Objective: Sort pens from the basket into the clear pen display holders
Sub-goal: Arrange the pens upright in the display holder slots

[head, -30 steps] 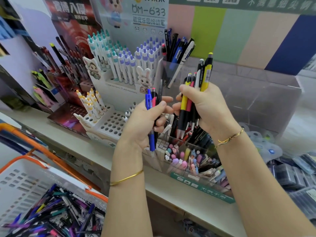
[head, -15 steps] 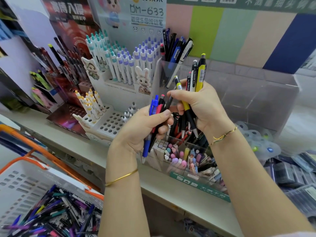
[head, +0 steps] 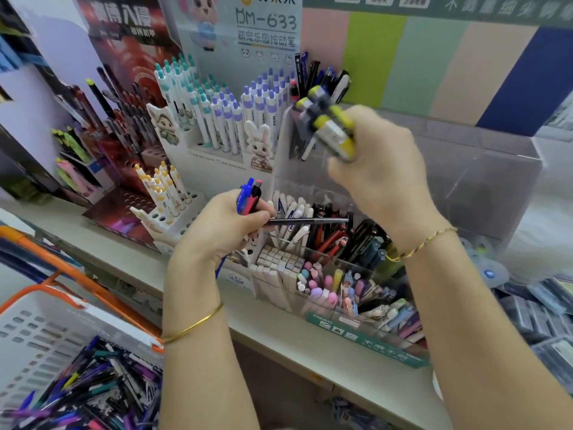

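Note:
My left hand (head: 224,226) grips a few pens: a blue pen (head: 245,195) and a red one stick up, and a dark pen (head: 307,221) points sideways to the right over the clear pen holder (head: 483,181). My right hand (head: 381,169) is raised above the holder and grips a bunch of yellow-and-black pens (head: 330,125), blurred by motion. The holder's lower compartments hold white, black, red and pastel pens. The white basket (head: 46,330) with orange handles sits at the lower left, with a heap of mixed pens (head: 90,395) in it.
Cardboard pen displays stand on the shelf at the back left: white pens with teal and purple caps (head: 217,110) and a dark red stand (head: 124,125). Packaged goods (head: 542,305) lie at the right. A green label strip (head: 366,341) runs along the holder's front.
My right hand has lifted its bunch of pens up and to the right, away from my left hand. My left hand now holds a dark pen sideways.

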A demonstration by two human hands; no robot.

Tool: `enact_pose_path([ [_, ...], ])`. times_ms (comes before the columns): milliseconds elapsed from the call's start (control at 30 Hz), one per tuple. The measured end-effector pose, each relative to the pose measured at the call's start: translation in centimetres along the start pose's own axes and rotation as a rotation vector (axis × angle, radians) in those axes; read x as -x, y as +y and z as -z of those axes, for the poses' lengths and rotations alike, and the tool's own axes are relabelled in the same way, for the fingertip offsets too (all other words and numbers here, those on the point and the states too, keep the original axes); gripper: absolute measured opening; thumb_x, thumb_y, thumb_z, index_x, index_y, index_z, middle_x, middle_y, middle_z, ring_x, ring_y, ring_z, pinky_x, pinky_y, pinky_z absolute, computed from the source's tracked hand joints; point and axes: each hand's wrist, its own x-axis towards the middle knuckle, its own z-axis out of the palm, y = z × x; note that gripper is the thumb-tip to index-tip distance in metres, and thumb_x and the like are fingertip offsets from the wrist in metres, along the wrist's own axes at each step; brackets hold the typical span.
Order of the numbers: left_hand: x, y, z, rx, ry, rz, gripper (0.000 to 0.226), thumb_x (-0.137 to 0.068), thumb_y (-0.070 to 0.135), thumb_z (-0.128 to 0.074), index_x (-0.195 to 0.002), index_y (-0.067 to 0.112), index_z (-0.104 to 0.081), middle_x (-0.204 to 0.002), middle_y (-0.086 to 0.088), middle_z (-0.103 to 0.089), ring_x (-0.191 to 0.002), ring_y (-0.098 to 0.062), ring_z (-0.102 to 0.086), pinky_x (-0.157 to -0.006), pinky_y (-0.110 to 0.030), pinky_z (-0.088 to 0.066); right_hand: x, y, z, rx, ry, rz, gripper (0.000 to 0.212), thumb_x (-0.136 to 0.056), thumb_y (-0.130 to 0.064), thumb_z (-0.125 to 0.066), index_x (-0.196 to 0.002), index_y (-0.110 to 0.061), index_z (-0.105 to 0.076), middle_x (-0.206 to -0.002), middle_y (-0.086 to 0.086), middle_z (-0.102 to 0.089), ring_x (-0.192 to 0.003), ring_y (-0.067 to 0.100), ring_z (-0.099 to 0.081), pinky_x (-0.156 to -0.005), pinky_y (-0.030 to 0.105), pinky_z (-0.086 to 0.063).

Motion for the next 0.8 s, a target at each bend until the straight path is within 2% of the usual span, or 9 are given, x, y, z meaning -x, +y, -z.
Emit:
enact_pose_path([
  [133, -0.1, 0.5, 0.1, 0.163, -0.060, -0.016, 0.013, -0.091, 0.003, -0.060, -0.084, 0.013, -0.064, -0.063, 0.000, -0.064, -0.054, -0.009, -0.050, -0.043, -0.016, -0.037, 0.1, -1.4, -0.9, 0.068, -0.411, 0.180, 0.016, -0.087, -0.019, -0.062, -0.095, -0.017, -0.049, -0.087, -0.001, -0.057, -0.079, 0.021, -0.056, -0.057, 0.030, -0.042],
  [233, -0.4, 0.3, 0.0, 0.240, -0.041, -0.013, 0.014, -0.090, 0.001, -0.061, -0.080, 0.011, -0.061, -0.064, -0.004, -0.057, -0.054, -0.012, -0.048, -0.041, -0.016, -0.036, 0.2, -0.8, -1.6, -0.069, -0.550, 0.149, 0.016, -0.086, -0.020, -0.063, -0.093, -0.016, -0.048, -0.085, -0.001, -0.056, -0.079, 0.019, -0.055, -0.066, 0.034, -0.045],
  [400, -0.6, 0.5, -0.7, 0.394, -0.005, -0.015, 0.014, -0.090, -0.004, -0.058, -0.083, 0.008, -0.056, -0.063, -0.004, -0.051, -0.050, -0.010, -0.044, -0.037, -0.015, -0.032, 0.4, -0.1, -2.3, -0.282, -0.755, 0.055, 0.015, -0.086, -0.015, -0.063, -0.095, -0.013, -0.051, -0.084, 0.003, -0.065, -0.071, 0.017, -0.063, -0.063, 0.031, -0.049],
  [467, -0.7, 1.0, -1.3, 0.565, 0.035, 0.001, 0.016, -0.093, 0.000, -0.056, -0.080, 0.010, -0.055, -0.063, -0.003, -0.049, -0.048, -0.007, -0.042, -0.036, -0.013, -0.029, 0.6, 0.2, -2.3, -0.530, -0.724, -0.061, 0.012, -0.086, -0.011, -0.064, -0.090, -0.009, -0.052, -0.077, 0.007, -0.066, -0.064, 0.017, -0.063, -0.062, 0.031, -0.052],
  [533, -0.8, 1.5, -2.2, 0.779, 0.097, 0.043, 0.015, -0.096, 0.005, -0.053, -0.081, 0.007, -0.054, -0.066, -0.004, -0.049, -0.051, -0.006, -0.042, -0.036, -0.012, -0.029, 0.9, 0.4, -2.3, -0.846, -0.593, -0.220, 0.010, -0.087, -0.004, -0.063, -0.084, -0.008, -0.054, -0.066, 0.006, -0.066, -0.058, 0.014, -0.062, -0.057, 0.025, -0.053],
  [600, -0.8, 1.9, -3.4, 0.926, 0.106, 0.096, 0.012, -0.098, 0.010, -0.050, -0.089, 0.003, -0.055, -0.074, -0.008, -0.055, -0.055, -0.009, -0.046, -0.044, -0.015, -0.037, 1.2, 0.3, -2.5, -1.028, -0.481, -0.309, 0.007, -0.088, 0.000, -0.062, -0.085, -0.004, -0.058, -0.066, 0.006, -0.067, -0.057, 0.013, -0.065, -0.055, 0.021, -0.052],
  [667, -0.9, 2.2, -4.6, 1.022, 0.080, 0.149, 0.017, -0.099, 0.016, -0.050, -0.102, 0.002, -0.059, -0.092, -0.017, -0.063, -0.071, -0.020, -0.061, -0.066, -0.029, -0.055, 1.3, 0.1, -3.0, -1.007, -0.416, -0.309, 0.006, -0.086, 0.000, -0.064, -0.089, -0.003, -0.060, -0.072, 0.007, -0.068, -0.064, 0.013, -0.068, -0.060, 0.023, -0.054],
  [733, -0.8, 2.6, -5.2, 1.104, 0.045, 0.200, 0.026, -0.099, 0.022, -0.049, -0.111, 0.002, -0.063, -0.102, -0.018, -0.068, -0.093, -0.031, -0.068, -0.086, -0.048, -0.056, 1.2, 0.1, -3.5, -0.923, -0.351, -0.294, 0.010, -0.083, -0.003, -0.069, -0.090, -0.002, -0.062, -0.076, 0.007, -0.068, -0.068, 0.013, -0.067, -0.064, 0.026, -0.056],
  [800, -0.6, 3.2, -5.7, 1.191, -0.046, 0.225, 0.033, -0.101, 0.029, -0.046, -0.110, 0.004, -0.065, -0.100, -0.016, -0.071, -0.091, -0.030, -0.070, -0.082, -0.049, -0.057, 1.1, 0.3, -3.6, -0.901, -0.297, -0.315, 0.014, -0.082, -0.004, -0.070, -0.093, 0.000, -0.062, -0.080, 0.012, -0.068, -0.071, 0.017, -0.067, -0.069, 0.031, -0.058],
])
